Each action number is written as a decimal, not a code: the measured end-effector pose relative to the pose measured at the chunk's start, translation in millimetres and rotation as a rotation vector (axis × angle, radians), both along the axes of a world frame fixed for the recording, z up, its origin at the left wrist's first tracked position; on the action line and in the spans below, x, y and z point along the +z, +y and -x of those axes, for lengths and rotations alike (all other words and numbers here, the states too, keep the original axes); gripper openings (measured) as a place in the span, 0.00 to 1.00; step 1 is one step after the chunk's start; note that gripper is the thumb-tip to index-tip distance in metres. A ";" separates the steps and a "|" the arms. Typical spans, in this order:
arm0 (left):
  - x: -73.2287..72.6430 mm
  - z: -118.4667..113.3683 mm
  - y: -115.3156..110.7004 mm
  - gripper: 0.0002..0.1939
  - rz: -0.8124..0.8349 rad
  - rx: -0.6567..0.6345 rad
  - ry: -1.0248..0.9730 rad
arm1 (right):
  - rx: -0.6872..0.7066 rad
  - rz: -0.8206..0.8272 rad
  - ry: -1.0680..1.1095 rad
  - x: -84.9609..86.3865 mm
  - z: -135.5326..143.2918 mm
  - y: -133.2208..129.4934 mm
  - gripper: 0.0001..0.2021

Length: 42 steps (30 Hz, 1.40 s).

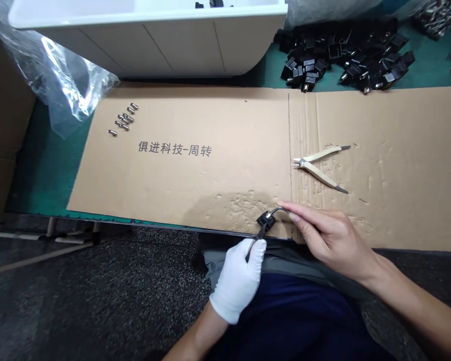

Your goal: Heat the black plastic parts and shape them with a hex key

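My left hand [238, 281], in a white glove, is closed around a dark slim-tipped tool [261, 233] whose exact kind I cannot make out. Its tip meets a small black square plastic part [264, 220] at the front edge of the cardboard. Bare, my right hand [332, 235] pinches a bent metal hex key [280, 208]. The key's far end reaches a silvery metal piece at the top of the black part. To the upper right of the hands lie cream-handled pliers [319, 168], handles spread, untouched.
Several small metal pins [124, 120] lie on the cardboard sheet [173, 185] at upper left. Behind it stand a white bin [150, 47] and a heap of black plastic parts [342, 57]. Clear plastic bags [65, 82] rest at the left. The table edge runs close to my lap.
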<state>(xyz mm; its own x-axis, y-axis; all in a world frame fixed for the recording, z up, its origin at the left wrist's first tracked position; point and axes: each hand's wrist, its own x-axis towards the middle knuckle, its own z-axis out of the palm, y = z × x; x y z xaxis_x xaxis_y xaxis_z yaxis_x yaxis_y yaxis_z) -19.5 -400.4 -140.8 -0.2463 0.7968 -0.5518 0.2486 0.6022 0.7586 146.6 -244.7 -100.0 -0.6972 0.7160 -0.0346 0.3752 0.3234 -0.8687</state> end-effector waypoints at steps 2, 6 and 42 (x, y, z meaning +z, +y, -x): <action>-2.1 -1.0 -1.2 0.26 -0.004 0.011 -0.007 | -0.016 0.081 -0.034 0.8 0.0 1.7 0.16; -3.6 -1.1 -1.0 0.26 -0.014 0.001 0.039 | -0.013 0.241 -0.116 4.4 0.9 11.6 0.14; 7.4 -7.6 5.9 0.24 -0.045 0.034 0.089 | -0.215 0.083 -0.067 -5.1 9.7 -17.1 0.14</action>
<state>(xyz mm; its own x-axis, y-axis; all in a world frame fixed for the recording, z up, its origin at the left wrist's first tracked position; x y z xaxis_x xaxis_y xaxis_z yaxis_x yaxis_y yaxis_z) -12.0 -394.5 -133.4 -0.3202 0.8108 -0.4900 0.2965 0.5770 0.7611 136.9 -261.9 -105.1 -0.5229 0.8407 -0.1408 0.4859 0.1582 -0.8596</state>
